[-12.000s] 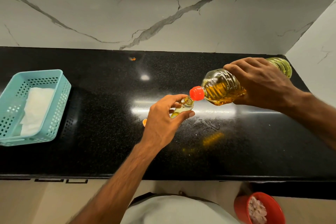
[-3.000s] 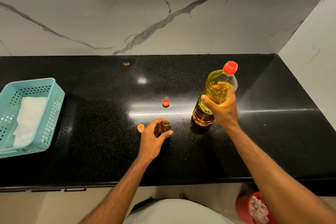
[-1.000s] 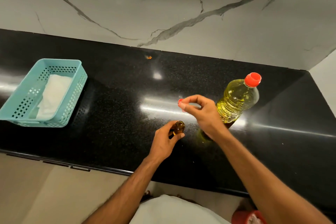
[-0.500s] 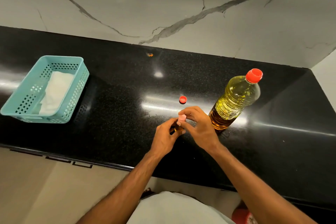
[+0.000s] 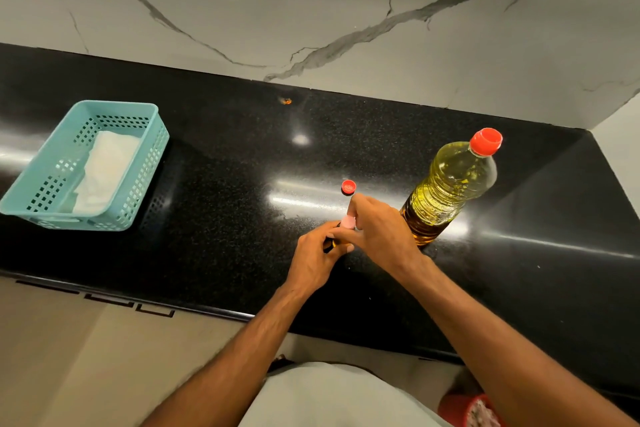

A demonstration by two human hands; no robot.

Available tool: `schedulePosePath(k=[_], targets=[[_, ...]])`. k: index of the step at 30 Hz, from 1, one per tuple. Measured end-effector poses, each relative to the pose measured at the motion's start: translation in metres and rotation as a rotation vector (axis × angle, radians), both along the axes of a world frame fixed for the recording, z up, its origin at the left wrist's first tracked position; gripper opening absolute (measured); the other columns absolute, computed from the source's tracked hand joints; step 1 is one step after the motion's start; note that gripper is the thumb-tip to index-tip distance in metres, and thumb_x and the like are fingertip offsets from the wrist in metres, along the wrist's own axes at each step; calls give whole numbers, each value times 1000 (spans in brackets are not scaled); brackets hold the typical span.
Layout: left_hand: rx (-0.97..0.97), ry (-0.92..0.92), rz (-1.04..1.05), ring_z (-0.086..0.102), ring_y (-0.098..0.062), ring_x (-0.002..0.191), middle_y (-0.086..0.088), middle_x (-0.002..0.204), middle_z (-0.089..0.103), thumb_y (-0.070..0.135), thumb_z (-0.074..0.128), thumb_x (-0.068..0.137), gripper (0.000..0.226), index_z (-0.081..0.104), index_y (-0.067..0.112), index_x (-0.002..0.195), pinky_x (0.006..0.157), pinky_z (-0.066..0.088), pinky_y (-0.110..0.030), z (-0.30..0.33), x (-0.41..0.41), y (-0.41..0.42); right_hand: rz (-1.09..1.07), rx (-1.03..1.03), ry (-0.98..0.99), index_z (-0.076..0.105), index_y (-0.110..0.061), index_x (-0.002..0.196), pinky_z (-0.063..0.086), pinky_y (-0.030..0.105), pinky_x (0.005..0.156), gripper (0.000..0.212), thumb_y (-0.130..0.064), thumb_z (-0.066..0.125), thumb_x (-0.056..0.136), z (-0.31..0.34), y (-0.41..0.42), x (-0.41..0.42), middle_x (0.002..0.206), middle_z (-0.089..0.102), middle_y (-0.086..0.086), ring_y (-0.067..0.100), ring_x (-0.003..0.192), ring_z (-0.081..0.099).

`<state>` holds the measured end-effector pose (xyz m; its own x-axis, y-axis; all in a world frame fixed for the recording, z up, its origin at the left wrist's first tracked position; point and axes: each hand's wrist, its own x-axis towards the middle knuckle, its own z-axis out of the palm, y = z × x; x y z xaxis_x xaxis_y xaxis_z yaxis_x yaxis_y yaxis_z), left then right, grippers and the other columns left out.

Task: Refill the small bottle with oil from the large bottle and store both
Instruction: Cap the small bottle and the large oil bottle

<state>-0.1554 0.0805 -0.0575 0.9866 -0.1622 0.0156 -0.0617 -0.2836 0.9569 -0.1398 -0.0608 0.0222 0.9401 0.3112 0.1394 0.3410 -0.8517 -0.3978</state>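
a: pouring is over. large bottle (image 5: 450, 191) no longer tipped in the right hand; it stands upright on the counter (image 5: 221, 184), released, red cap on.

b: small bottle (image 5: 335, 242)?

a: down on the counter now, not lifted to the spout. left hand (image 5: 317, 253) wrapped round it, mostly hiding it.

b: right hand (image 5: 379, 229)?

a: left the large bottle, reached toward the loose red cap (image 5: 348, 187), then came back to the small bottle. fingertips now pinch a pale pink plug (image 5: 348, 221) at its mouth.

b: the red cap?

a: lying loose on the counter just beyond the hands; not seen there during the pour.
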Motion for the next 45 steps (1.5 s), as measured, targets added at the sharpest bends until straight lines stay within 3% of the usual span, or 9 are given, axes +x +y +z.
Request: schedulePosePath(k=[5,8,11,15,21,28,34,40,45], targets=[[0,12,7,65,8,90,23,94,68,8,74,81,37,67,27,112,81,47,-7,1,-1,2,-42,-104,5,54,-18,111,53,34,64,65,-74,53,79,10,-9,-1,101,60,-1,17,79,61],[54,7,-17,66,3,94,16,97,70,16,74,82,34,65,24,114,85,49,-12,1,0,3,166,-46,109,46,-24,134,55,36,73,53,-48,61,89,19,-19,-1,122,52,0,19,90,63],[55,19,-15,65,1,96,12,99,71,18,74,82,37,64,26,116,88,50,-13,2,1,3,231,-92,186,53,-23,126,53,39,73,31,-29,55,95,23,-18,3,112,58,1,21,89,61],[63,16,-20,64,8,86,20,88,70,19,73,82,33,65,27,113,77,47,-6,1,1,4,130,-178,60,56,-16,100,49,35,59,41,-54,63,85,21,-13,7,84,59,-3,20,72,58],[43,16,-6,66,3,91,14,94,72,16,74,81,38,65,25,116,84,50,-13,0,2,4,202,-98,107,48,-24,131,56,38,71,52,-48,63,87,26,-17,6,119,58,0,20,90,64],[50,19,-21,65,9,89,21,91,70,16,74,82,38,66,27,116,77,46,-4,1,2,5,103,-257,60,54,-15,90,45,33,56,49,-62,61,82,27,-10,7,81,59,-1,18,68,55],[68,15,-22,66,0,93,14,94,70,17,74,82,37,65,25,117,87,51,-15,0,2,4,213,-92,159,42,-22,136,55,37,74,51,-41,60,92,34,-13,4,125,54,1,20,94,63],[61,23,-24,65,6,90,18,92,70,17,74,82,36,66,24,116,80,48,-8,1,2,4,126,-240,115,58,-13,101,52,36,64,43,-54,59,88,30,-9,9,95,64,3,20,77,60],[53,16,-28,66,3,90,16,91,71,18,74,82,34,65,29,114,83,50,-12,-1,2,5,175,-134,136,47,-21,132,56,36,73,55,-50,60,88,30,-13,5,121,60,2,21,94,65]])
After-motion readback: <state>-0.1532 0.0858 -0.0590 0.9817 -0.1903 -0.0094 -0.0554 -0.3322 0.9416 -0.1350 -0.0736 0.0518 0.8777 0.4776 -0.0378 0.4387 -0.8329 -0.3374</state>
